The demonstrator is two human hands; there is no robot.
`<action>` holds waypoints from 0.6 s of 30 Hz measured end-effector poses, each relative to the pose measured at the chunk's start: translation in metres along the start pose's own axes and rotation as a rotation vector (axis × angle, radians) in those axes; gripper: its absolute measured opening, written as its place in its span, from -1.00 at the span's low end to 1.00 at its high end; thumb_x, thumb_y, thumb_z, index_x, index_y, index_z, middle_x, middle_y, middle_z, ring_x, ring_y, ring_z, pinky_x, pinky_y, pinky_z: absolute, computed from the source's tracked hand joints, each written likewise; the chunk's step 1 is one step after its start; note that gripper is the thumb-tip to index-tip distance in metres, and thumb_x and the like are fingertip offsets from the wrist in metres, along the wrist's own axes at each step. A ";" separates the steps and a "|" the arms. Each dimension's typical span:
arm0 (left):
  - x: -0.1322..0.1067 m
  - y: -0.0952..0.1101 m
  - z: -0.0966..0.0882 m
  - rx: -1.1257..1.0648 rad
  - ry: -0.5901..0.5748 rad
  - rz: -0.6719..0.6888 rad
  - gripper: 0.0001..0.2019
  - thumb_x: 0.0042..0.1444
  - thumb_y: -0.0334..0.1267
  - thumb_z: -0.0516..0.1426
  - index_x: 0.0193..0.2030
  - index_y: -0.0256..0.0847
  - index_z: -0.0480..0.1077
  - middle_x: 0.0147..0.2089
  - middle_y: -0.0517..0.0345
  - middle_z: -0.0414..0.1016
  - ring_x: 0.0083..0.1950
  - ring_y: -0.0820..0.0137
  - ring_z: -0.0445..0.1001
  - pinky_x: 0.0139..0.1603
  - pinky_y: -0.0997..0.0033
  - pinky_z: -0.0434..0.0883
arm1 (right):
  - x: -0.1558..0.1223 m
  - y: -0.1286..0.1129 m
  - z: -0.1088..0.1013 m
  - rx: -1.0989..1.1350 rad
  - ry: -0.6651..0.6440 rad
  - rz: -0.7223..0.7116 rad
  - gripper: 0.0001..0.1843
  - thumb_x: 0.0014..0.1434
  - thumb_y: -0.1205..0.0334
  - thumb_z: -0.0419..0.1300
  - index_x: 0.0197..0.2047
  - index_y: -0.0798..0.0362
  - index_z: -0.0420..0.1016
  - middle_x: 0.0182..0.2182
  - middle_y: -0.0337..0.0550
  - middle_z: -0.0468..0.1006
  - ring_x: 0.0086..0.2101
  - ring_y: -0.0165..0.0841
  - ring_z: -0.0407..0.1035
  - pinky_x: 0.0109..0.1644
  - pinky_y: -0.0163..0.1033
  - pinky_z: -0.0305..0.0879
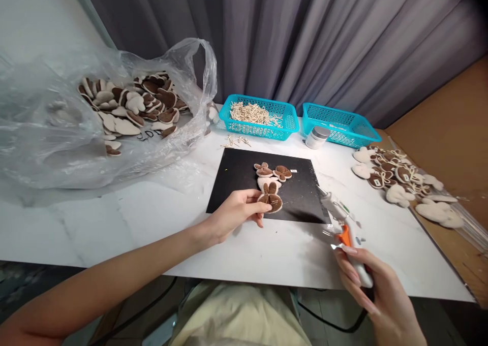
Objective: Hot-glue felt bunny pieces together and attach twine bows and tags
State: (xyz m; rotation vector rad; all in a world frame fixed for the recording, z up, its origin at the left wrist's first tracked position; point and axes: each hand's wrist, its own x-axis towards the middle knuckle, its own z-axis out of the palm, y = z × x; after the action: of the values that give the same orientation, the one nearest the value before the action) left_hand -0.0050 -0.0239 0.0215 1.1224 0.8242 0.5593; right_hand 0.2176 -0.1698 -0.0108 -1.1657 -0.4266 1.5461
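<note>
My left hand point(244, 209) pinches a brown felt bunny-head piece point(271, 202) with a pale edge, its ears pointing away from me. It is held over the near part of a black mat point(229, 183). Just beyond lie two similar brown pieces point(282, 173) and a cream one point(267, 184), partly overlapped. In my right hand point(375, 280) is a white glue gun point(343, 216) with an orange trigger, its nozzle pointing up and left near the mat's right edge. A small white label point(293, 171) lies beside the right-hand brown piece.
At left a clear plastic bag point(160, 153) holds many brown and cream pieces. Behind the mat stand a blue basket point(259, 131) of small pale sticks or cords, another blue basket point(343, 132) and a lidded jar point(317, 137). Tied bunny pieces point(389, 170) are piled at right.
</note>
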 end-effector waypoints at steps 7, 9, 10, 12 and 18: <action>0.000 -0.002 -0.001 -0.008 -0.019 0.022 -0.79 -0.03 -0.27 0.20 -0.25 -0.35 0.47 -0.31 0.10 0.38 -0.44 0.55 0.27 -0.42 0.48 0.36 | 0.022 -0.036 -0.044 -0.506 0.203 -0.066 -0.55 0.11 0.05 0.14 -0.69 0.10 0.21 -0.80 -0.32 0.24 -0.86 -0.63 -0.07 -0.75 -0.42 -0.27; -0.001 -0.001 -0.001 -0.009 -0.016 0.024 -0.79 -0.03 -0.28 0.20 -0.25 -0.35 0.47 -0.32 0.10 0.37 -0.44 0.55 0.27 -0.42 0.47 0.36 | 0.027 -0.043 -0.050 -0.585 0.210 -0.062 -0.55 0.12 0.03 0.12 -0.68 0.10 0.19 -0.79 -0.32 0.25 -0.86 -0.65 -0.10 -0.73 -0.41 -0.29; -0.001 0.000 -0.001 -0.011 -0.013 0.025 -0.79 -0.04 -0.28 0.20 -0.26 -0.36 0.47 -0.33 0.11 0.37 -0.44 0.55 0.26 -0.42 0.47 0.36 | 0.030 -0.045 -0.052 -0.622 0.214 -0.053 -0.55 0.13 0.01 0.10 -0.67 0.09 0.18 -0.79 -0.33 0.25 -0.86 -0.65 -0.11 -0.72 -0.41 -0.31; -0.002 0.001 -0.001 -0.010 -0.012 0.029 -0.80 -0.04 -0.28 0.20 -0.27 -0.35 0.47 -0.34 0.11 0.36 -0.44 0.55 0.26 -0.41 0.46 0.36 | 0.033 -0.048 -0.053 -0.704 0.253 -0.033 -0.56 0.12 -0.04 0.09 -0.63 0.06 0.16 -0.76 -0.31 0.30 -0.85 -0.63 -0.11 -0.71 -0.40 -0.33; -0.003 0.001 -0.001 0.008 -0.015 0.052 -0.81 -0.02 -0.28 0.18 -0.27 -0.35 0.45 -0.30 0.10 0.37 -0.44 0.55 0.26 -0.41 0.47 0.37 | 0.030 -0.056 -0.045 -1.200 0.610 -0.035 -0.54 -0.04 -0.25 0.16 -0.45 -0.02 0.17 -0.64 -0.21 0.44 -0.73 -0.37 0.20 -0.63 -0.27 0.06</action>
State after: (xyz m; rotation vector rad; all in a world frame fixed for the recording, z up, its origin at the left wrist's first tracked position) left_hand -0.0079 -0.0250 0.0230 1.1569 0.7861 0.5909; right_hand 0.2885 -0.1383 -0.0009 -2.4119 -0.9886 0.7271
